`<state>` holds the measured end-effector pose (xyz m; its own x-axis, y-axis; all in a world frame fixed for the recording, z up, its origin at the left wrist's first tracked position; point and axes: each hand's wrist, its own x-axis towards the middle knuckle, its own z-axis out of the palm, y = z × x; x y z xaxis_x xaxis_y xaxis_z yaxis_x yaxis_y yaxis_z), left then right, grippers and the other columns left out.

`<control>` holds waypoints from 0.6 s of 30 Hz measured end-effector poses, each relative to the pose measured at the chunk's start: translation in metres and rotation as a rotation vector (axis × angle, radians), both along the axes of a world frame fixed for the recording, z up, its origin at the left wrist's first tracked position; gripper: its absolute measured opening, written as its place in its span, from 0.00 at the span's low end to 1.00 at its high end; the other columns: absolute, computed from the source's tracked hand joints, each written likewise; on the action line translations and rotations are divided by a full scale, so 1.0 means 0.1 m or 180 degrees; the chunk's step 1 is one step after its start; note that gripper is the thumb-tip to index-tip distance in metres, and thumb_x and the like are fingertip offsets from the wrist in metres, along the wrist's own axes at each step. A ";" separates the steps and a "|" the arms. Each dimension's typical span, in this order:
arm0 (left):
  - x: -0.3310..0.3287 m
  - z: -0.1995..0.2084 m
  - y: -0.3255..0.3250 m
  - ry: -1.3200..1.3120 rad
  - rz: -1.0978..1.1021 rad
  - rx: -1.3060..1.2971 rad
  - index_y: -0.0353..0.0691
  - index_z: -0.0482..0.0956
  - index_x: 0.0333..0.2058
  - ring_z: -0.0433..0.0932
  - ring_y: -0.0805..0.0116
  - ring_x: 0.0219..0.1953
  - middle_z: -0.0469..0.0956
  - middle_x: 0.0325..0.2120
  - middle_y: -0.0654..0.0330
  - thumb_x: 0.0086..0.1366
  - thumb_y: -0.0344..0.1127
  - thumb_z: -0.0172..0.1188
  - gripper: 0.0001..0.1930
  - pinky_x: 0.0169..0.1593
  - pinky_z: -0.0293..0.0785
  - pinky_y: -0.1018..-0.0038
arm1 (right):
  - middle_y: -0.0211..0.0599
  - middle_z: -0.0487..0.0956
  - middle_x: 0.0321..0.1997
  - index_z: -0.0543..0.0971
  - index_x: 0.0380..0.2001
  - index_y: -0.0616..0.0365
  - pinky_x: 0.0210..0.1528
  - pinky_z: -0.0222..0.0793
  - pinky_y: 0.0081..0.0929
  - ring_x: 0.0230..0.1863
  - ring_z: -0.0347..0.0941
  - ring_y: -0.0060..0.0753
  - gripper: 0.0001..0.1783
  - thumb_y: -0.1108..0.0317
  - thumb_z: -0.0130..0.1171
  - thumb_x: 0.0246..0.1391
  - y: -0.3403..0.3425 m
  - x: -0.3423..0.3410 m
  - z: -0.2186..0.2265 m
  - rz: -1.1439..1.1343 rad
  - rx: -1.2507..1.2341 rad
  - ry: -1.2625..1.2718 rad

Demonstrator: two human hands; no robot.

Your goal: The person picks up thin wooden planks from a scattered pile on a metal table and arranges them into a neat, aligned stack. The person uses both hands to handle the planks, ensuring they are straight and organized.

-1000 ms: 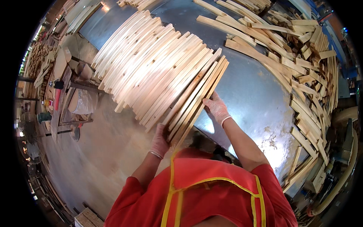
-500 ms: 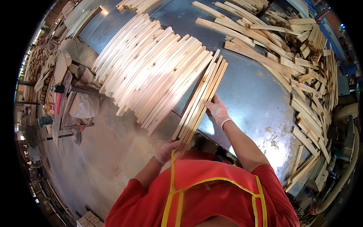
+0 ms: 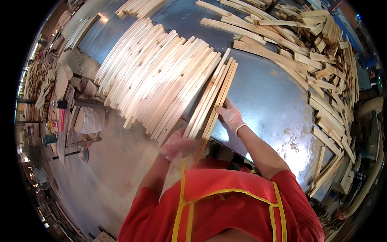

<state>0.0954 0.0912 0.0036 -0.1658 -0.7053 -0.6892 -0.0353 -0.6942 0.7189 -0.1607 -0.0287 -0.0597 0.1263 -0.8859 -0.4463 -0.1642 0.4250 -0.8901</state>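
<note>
Several narrow wooden strips lie slanting in front of me, parted into two groups by a thin gap. The near ends of the left group [image 3: 207, 103] are at my left hand [image 3: 177, 144], which wears a pale glove and is closed about them, its fingers partly blurred. My right hand [image 3: 231, 117], also gloved, grips the right-hand strips [image 3: 219, 105] from their right side, thumb on top. To the left, a wide row of similar strips [image 3: 157, 76] lies side by side on the metal table [image 3: 262, 97], their near ends jutting past its edge.
A jumbled heap of wooden offcuts [image 3: 322, 72] covers the table's right side. More strips [image 3: 141, 6] lie at the far edge. On the left stands a workbench [image 3: 82, 141] with a plastic-wrapped bundle [image 3: 90, 120]. A pale hose [image 3: 371, 181] curves at the lower right.
My left hand has moved forward from the strips' near ends, and the left group has slid slightly away from me. A gap has opened between the groups. My right hand has barely moved.
</note>
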 end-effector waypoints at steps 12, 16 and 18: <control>0.05 0.69 0.07 0.1459 0.0303 -0.0223 0.30 0.81 0.54 0.86 0.58 0.44 0.87 0.41 0.52 0.54 0.44 0.79 0.33 0.51 0.82 0.64 | 0.48 0.71 0.75 0.61 0.78 0.56 0.72 0.67 0.41 0.73 0.70 0.48 0.44 0.60 0.67 0.64 -0.18 0.46 0.39 0.1019 0.0279 -0.0501; -0.19 0.72 -0.14 0.1239 0.0011 -0.0239 0.31 0.80 0.55 0.85 0.62 0.44 0.86 0.42 0.55 0.55 0.41 0.78 0.31 0.49 0.82 0.65 | 0.38 0.72 0.75 0.65 0.76 0.52 0.76 0.60 0.46 0.76 0.65 0.38 0.41 0.48 0.65 0.66 -0.10 0.10 0.53 0.0648 0.1010 -0.2242; -0.30 0.71 -0.24 0.0691 -0.0567 -0.0079 0.33 0.79 0.57 0.85 0.64 0.45 0.85 0.44 0.57 0.58 0.38 0.76 0.30 0.49 0.82 0.65 | 0.36 0.74 0.73 0.67 0.75 0.50 0.75 0.61 0.47 0.75 0.66 0.37 0.41 0.45 0.64 0.66 0.14 -0.22 0.61 0.0333 0.0937 -0.3178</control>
